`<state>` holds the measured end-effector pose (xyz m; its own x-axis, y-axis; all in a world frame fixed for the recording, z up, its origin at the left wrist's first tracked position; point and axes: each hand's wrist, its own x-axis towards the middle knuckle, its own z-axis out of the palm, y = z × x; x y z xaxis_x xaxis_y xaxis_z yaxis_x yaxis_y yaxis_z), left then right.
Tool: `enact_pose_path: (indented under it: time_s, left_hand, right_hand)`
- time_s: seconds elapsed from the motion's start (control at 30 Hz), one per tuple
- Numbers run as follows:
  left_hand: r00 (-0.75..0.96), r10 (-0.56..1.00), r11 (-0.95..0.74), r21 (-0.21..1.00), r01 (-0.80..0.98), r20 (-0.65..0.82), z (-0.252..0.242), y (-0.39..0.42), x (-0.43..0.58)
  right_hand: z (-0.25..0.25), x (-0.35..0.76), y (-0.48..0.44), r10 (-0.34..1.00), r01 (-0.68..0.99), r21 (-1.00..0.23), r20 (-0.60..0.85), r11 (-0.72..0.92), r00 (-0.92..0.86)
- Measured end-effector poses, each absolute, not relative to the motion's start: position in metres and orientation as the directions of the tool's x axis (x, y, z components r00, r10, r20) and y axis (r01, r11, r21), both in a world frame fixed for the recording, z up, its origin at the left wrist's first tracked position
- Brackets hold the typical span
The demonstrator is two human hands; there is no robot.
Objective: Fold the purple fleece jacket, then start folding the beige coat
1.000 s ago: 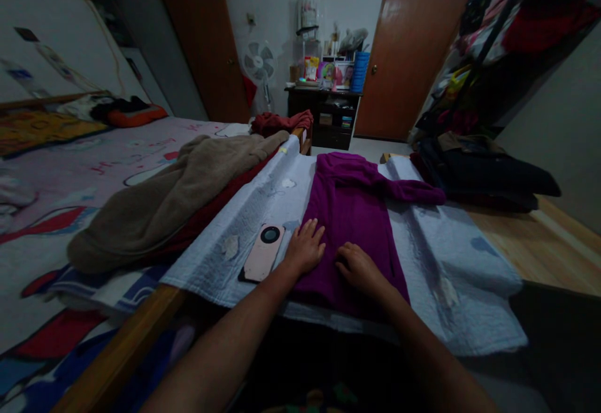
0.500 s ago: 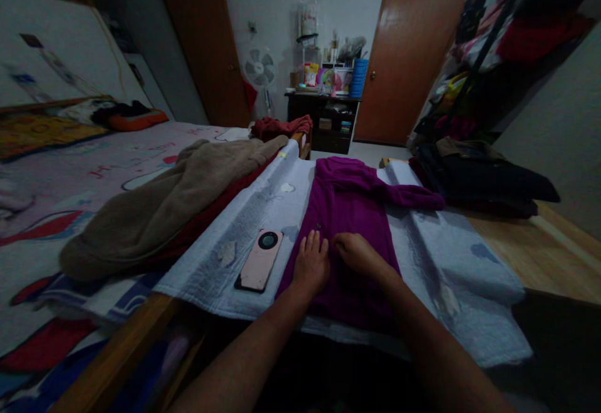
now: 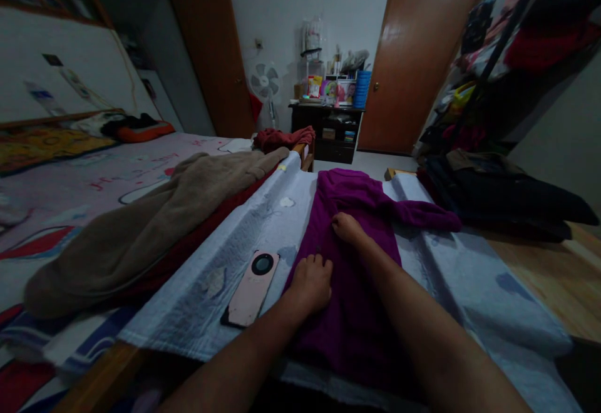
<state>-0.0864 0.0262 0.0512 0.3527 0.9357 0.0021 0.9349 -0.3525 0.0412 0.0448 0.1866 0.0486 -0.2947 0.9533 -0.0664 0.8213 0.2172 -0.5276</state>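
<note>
A purple long-sleeved top (image 3: 370, 300) lies spread over a pale blue-grey cloth, one sleeve stretched out to the right. My left hand (image 3: 313, 281) rests on its left part, fingers laid on the fabric and slightly bent. Farther up the top, near its middle, my right hand (image 3: 348, 228) has its fingers curled together against the fabric. Whether cloth is pinched inside them is hidden. To the left of my left hand, a pink phone (image 3: 250, 297) lies with its round camera facing up.
The blue-grey cloth (image 3: 263, 225) covers the work surface. A brown fleece garment (image 3: 141, 225) lies on the bed (image 3: 136, 159) at left. Dark folded clothes (image 3: 507, 188) are stacked on the wooden surface (image 3: 539, 263) at right. A fan (image 3: 264, 81) and dark cabinet (image 3: 323, 128) stand behind.
My right hand has moved away from me, up the purple top. My left hand remains on its left part. The camera view has tilted up and come closer.
</note>
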Motion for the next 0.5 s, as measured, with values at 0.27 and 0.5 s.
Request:
enact_pose_path:
  time_s: [0.27,0.5]
  left_hand:
    - [0.158,0.987,-0.148,0.223,0.963,-0.026,0.063,0.135,-0.093]
    - [-0.101,0.986,0.03,0.457,0.889,0.132,0.046,0.248,-0.069]
  right_hand:
    - [0.044,0.063,0.24,0.924,0.595,-0.769,-0.366,-0.233,-0.11]
    - [0.037,0.072,0.247,0.893,0.359,-0.856,-0.435,-0.372,-0.111]
